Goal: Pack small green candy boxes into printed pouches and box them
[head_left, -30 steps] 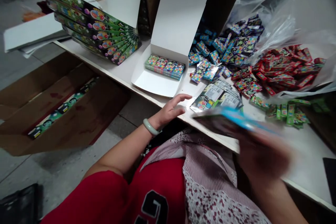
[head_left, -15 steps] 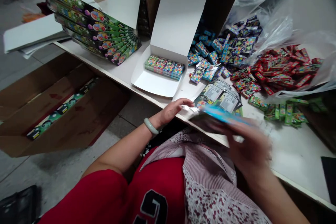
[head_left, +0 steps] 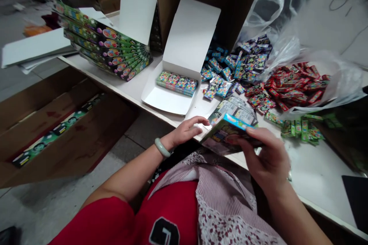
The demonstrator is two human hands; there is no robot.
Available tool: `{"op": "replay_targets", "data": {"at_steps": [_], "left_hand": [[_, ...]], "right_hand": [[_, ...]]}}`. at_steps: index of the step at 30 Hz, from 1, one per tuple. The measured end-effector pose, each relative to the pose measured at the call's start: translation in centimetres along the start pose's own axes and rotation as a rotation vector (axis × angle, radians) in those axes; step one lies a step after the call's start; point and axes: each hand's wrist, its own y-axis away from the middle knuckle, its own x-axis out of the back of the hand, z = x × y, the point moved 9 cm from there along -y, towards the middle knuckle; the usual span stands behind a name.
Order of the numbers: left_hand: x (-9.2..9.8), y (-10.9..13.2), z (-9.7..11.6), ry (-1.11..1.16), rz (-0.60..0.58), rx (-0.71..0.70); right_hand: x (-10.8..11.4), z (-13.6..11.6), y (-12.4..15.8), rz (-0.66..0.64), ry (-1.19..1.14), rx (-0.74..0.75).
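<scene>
My right hand grips a flat, dark printed packet with a bright blue top edge, thumb on the near face and fingers over its right end. The packet is tilted above the table's front edge. Close to its left corner is my left hand, fingers loosely stretched, holding nothing. Behind the packet lie flat printed cards, partly covered by it. Farther back stands an open white carton, lid raised, with a row of small colourful boxes along its back side.
Blue and purple small boxes lie heaped behind the cards. Red boxes spill from a clear plastic bag; green boxes lie nearer. Stacked printed cartons stand left. Below is an open cardboard box.
The packet in my right hand has swung from a blurred, flatter pose to a steadier tilt showing its printed face. My left hand stays beside its left end. The whole view has shifted slightly.
</scene>
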Motion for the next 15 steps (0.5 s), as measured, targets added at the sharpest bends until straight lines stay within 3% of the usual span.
{"op": "replay_targets", "data": {"at_steps": [3,7,12,15], "left_hand": [[-2.2,-0.9,1.8,0.151,-0.013,0.03],[-5.1,-1.9,2.8,0.279,0.081,0.138],[-8.1,-1.4,0.8,0.442,0.081,0.313],[-8.8,-1.3,-0.7,0.474,0.089,0.397]], "right_hand": [[-0.1,1.3,-0.4,0.012,0.032,-0.077],[1.1,3.9,-0.5,0.0,0.013,-0.27],[1.8,6.2,1.2,-0.12,-0.122,-0.523],[1.9,8.6,2.6,-0.083,-0.258,-0.691]]}}
